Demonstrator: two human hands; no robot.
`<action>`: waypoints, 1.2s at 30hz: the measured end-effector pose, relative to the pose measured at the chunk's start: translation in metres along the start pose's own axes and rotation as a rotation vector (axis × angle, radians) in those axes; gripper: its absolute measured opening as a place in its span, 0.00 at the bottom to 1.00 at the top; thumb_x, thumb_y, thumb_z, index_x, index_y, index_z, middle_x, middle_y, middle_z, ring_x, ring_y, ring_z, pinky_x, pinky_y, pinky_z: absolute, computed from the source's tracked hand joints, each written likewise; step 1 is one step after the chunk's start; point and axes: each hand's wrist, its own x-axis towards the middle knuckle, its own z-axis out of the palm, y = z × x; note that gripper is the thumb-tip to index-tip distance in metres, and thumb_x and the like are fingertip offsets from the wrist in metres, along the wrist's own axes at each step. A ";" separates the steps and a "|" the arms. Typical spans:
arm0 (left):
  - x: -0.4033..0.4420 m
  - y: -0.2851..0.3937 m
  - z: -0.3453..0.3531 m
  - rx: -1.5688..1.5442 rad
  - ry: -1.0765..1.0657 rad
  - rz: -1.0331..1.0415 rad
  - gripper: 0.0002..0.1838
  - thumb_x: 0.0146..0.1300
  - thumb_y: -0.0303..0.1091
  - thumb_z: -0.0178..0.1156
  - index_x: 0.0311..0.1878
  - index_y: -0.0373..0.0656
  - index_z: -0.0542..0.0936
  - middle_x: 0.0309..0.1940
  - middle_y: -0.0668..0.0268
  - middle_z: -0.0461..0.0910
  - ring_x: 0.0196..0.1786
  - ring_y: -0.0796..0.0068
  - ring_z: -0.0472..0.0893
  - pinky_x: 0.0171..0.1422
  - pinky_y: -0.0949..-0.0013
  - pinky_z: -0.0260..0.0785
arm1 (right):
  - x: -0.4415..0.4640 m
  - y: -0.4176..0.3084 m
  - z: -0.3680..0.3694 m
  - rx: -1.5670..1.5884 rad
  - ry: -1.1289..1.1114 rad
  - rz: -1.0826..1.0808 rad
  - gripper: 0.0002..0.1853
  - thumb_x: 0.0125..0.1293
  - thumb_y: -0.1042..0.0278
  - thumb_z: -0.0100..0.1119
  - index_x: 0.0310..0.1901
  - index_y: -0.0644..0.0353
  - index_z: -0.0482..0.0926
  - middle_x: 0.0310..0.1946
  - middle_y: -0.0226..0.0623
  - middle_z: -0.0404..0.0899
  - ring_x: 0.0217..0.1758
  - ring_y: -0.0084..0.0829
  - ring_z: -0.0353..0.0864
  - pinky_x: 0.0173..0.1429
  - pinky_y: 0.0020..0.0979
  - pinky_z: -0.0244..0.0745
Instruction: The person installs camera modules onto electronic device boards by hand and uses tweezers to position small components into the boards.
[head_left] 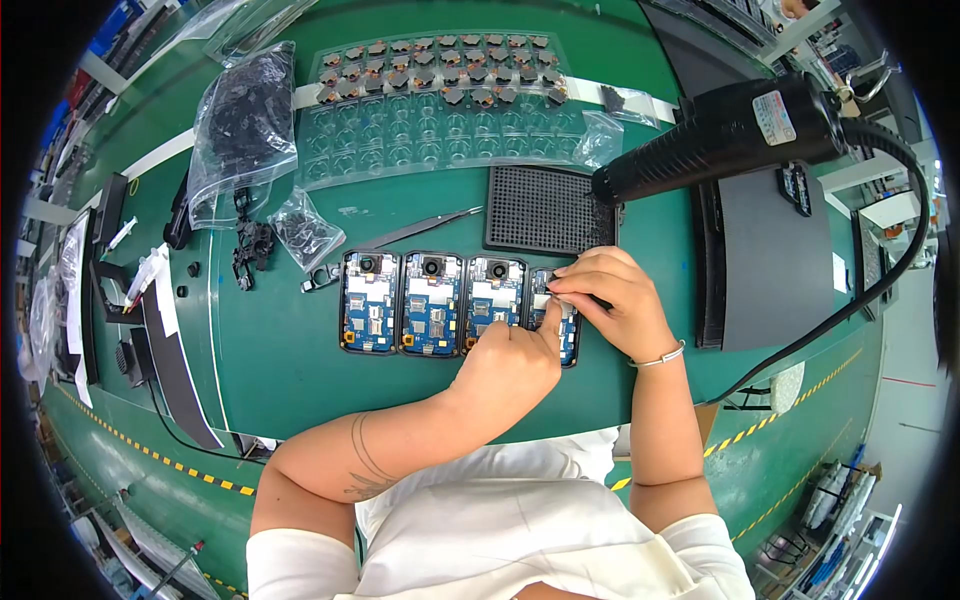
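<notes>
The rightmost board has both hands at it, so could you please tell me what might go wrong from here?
The left hand and right hand meet at the rightmost board, which lies exposed, so too hard a press might damage it. The left hand also overlaps the next board and could nudge it. The tweezers lie close beyond the row and might get knocked.

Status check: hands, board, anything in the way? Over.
Left hand and right hand both at rightmost board. Board partly hidden by them. Black nozzle near tray, apart from hands.
</notes>
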 end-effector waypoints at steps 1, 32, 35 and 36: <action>0.000 0.000 0.001 0.001 0.001 0.003 0.27 0.51 0.31 0.62 0.57 0.36 0.86 0.12 0.81 0.64 0.17 0.83 0.68 0.26 0.72 0.57 | 0.000 0.000 0.000 0.001 0.001 0.000 0.12 0.52 0.79 0.74 0.40 0.56 0.88 0.40 0.33 0.88 0.47 0.38 0.84 0.56 0.38 0.78; -0.002 -0.001 0.006 -0.154 0.012 -0.110 0.24 0.57 0.33 0.65 0.59 0.39 0.85 0.11 0.77 0.68 0.15 0.80 0.70 0.24 0.71 0.60 | -0.005 0.006 0.001 -0.017 -0.030 -0.006 0.14 0.54 0.77 0.73 0.43 0.53 0.88 0.42 0.32 0.86 0.50 0.41 0.82 0.55 0.39 0.77; -0.002 -0.001 0.006 -0.147 0.004 -0.108 0.22 0.60 0.35 0.65 0.58 0.39 0.85 0.10 0.77 0.68 0.14 0.80 0.69 0.23 0.71 0.60 | -0.004 0.006 0.000 -0.010 -0.030 -0.013 0.13 0.54 0.76 0.73 0.43 0.54 0.88 0.43 0.32 0.87 0.50 0.41 0.82 0.56 0.39 0.77; -0.002 -0.001 0.007 -0.142 0.005 -0.106 0.22 0.61 0.35 0.65 0.58 0.39 0.85 0.10 0.77 0.68 0.14 0.80 0.69 0.23 0.71 0.60 | -0.003 0.007 0.000 -0.007 -0.026 -0.015 0.13 0.55 0.76 0.73 0.43 0.54 0.87 0.43 0.32 0.87 0.50 0.41 0.82 0.56 0.39 0.77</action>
